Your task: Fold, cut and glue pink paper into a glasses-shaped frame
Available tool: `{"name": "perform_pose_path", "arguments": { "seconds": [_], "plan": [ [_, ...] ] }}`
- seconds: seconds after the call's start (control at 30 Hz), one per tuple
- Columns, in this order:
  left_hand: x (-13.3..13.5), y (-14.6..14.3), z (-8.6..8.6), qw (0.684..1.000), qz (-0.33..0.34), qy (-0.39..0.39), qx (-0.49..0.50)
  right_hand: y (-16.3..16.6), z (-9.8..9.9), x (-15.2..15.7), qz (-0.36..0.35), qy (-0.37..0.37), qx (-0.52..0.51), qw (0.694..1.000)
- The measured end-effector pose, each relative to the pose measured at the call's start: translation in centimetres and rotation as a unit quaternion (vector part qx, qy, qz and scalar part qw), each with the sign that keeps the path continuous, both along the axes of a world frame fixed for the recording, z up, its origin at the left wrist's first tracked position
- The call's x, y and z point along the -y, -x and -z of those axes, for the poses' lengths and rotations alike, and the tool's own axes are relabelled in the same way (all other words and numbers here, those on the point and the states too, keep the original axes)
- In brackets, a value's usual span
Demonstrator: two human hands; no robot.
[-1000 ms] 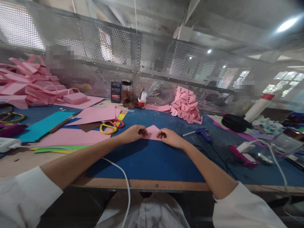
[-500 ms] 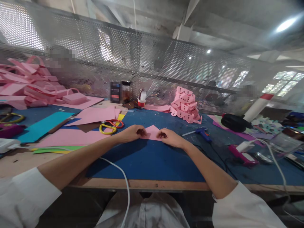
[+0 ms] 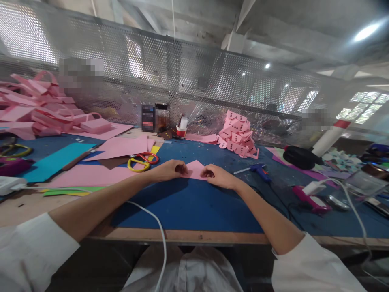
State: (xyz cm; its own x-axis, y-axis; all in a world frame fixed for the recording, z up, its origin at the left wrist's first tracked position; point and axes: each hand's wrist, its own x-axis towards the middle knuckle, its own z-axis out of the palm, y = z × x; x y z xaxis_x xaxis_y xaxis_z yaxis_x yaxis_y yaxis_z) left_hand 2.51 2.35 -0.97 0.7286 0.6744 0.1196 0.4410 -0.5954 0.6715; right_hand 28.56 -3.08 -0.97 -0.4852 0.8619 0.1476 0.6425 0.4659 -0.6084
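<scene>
Between my hands, low over the blue mat (image 3: 194,207), is a piece of pink paper (image 3: 195,168) with a pointed top edge. My left hand (image 3: 170,169) pinches its left side, fingers curled in. At the opposite side, my right hand (image 3: 217,176) grips the paper with bent fingers. The lower corners of the paper are hidden by my fingertips. Scissors with red and yellow handles (image 3: 142,161) lie left of my left hand on pink sheets (image 3: 121,148). To the right of my right hand rests a blue glue gun (image 3: 260,172).
A heap of pink paper strips (image 3: 39,107) fills the back left. Pink pieces with dark dots (image 3: 236,134) are stacked behind my hands. A white cable (image 3: 161,231) hangs over the front edge. A red cup (image 3: 181,132) stands by the perforated metal screen (image 3: 194,77).
Both hands stay nearly in place on the pink paper. Only a very slight shift of the left hand and paper shows.
</scene>
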Motion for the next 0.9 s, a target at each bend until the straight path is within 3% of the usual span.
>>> {"name": "perform_pose_path", "arguments": {
  "seconds": [0.67, 0.9],
  "plan": [
    [-0.6, 1.0, -0.8, 0.999, 0.044, 0.017, -0.026, -0.3, -1.5, 0.6, -0.035, 0.052, -0.006, 0.998],
    [-0.3, 0.6, -0.5, 1.000, 0.009, 0.003, -0.019, -0.4, -0.7, 0.3, -0.010, 0.023, -0.003, 1.000]
  ]
}}
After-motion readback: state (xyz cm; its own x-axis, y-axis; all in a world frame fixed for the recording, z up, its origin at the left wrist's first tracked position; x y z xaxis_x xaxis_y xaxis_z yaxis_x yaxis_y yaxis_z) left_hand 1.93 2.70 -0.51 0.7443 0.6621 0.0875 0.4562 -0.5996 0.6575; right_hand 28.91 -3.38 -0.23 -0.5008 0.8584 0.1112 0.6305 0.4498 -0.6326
